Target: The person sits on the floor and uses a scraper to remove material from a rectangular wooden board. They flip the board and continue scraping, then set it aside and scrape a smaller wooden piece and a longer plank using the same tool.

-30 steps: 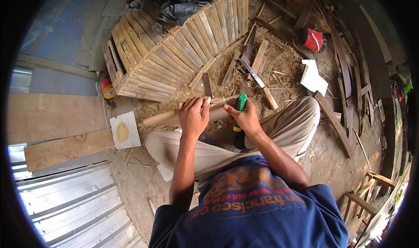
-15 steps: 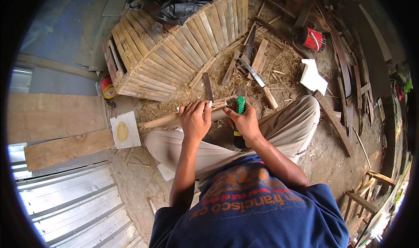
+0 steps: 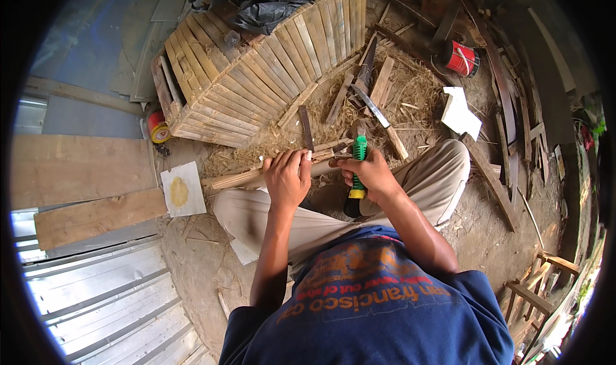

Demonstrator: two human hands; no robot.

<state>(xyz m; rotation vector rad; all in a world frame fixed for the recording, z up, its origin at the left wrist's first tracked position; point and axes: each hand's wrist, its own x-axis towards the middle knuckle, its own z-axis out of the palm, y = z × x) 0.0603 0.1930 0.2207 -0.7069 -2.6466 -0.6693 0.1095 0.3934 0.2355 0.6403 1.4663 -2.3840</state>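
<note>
My left hand [image 3: 287,177] is closed over a pale wooden strip [image 3: 236,180] that lies across in front of my folded legs. My right hand [image 3: 370,174] is wrapped round the green ribbed handle of a hand tool [image 3: 359,148], which has a yellow band and a black end toward me. At its far end a brownish-grey part shows, and I cannot make out its kind. The tool stands just right of the strip's right end. A dark narrow slat [image 3: 305,126] lies just beyond my left fingers. My palms hide part of the strip and the handle.
A large slatted wooden structure [image 3: 269,69] stands ahead, with black plastic [image 3: 263,5] on top. A long knife [image 3: 378,118] lies among shavings and wood offcuts. Red cans [image 3: 462,59] stand farther off. Boards [image 3: 96,217] and corrugated metal [image 3: 115,288] are at left.
My right hand and the green-handled tool have shifted slightly right and away from the strip's end, and the handle shows more. My left hand stays on the strip.
</note>
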